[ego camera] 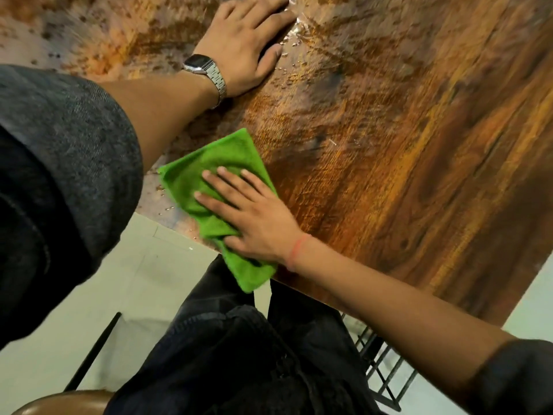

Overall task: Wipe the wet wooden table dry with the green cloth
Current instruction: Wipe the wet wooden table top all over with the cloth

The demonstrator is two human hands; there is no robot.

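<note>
The green cloth lies folded on the wooden table at its near edge, one corner hanging over the edge. My right hand presses flat on the cloth, fingers spread and pointing left. My left hand, with a metal watch on the wrist, rests palm down on the table farther away, holding nothing. Water droplets glisten on the wood by the left fingertips and by the cloth's left side.
The table's near edge runs diagonally across the view, with pale floor below it. My dark trousers stand against the edge. A black metal rack sits under the table at the right, and a brown stool seat at bottom left.
</note>
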